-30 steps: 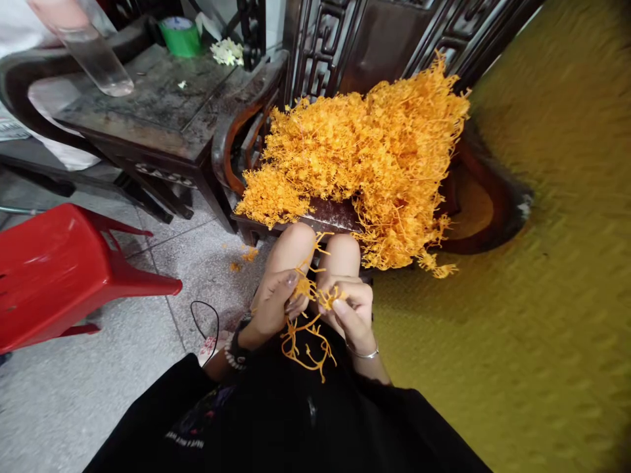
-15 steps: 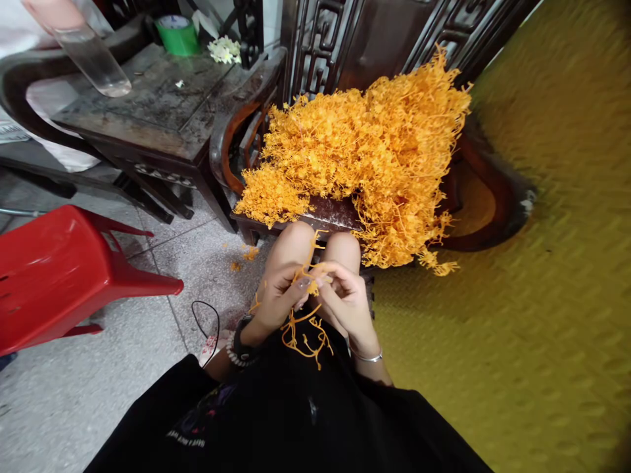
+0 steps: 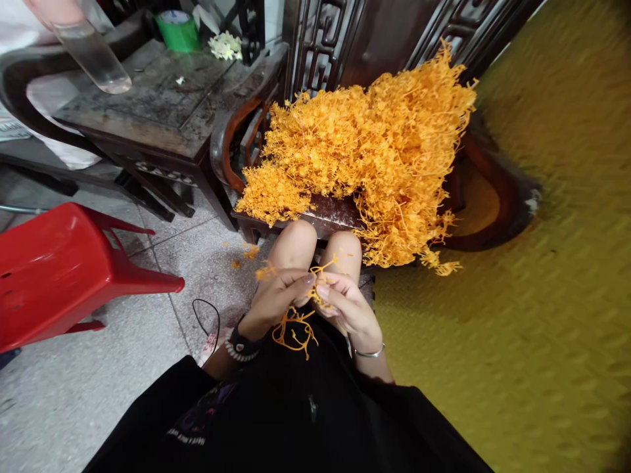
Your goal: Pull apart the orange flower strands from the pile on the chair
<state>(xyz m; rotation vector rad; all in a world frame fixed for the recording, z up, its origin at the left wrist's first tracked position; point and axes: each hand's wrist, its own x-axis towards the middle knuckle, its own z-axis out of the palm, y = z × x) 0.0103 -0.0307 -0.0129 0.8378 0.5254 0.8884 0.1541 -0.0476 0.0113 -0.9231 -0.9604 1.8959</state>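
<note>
My left hand (image 3: 277,301) is closed, its thumb and fingers pinching a thin orange branching sprig (image 3: 319,299). Close on its right, my right hand (image 3: 351,307) pinches the same sprig, fingertips almost meeting those of the left. One stem of it sticks up beyond the fingers, over my knees. Below the hands, a tangle of bare orange stems (image 3: 294,336) hangs or lies against my black clothing; where it is attached is hidden. A blurred orange clump (image 3: 265,270) shows just beyond the left knuckles.
A large orange heap of sprigs (image 3: 365,144) covers most of a dark wooden chair (image 3: 335,213) before my knees. On the left are a red plastic stool (image 3: 54,276) and a wooden side table (image 3: 148,112) bearing green tape (image 3: 178,33), white flowers (image 3: 225,46) and a clear bottle (image 3: 96,59).
Both hands have shifted slightly, and the upper stem now leans right. The hanging stems have moved a little left and up. A blurred orange clump now appears beside the left hand.
</note>
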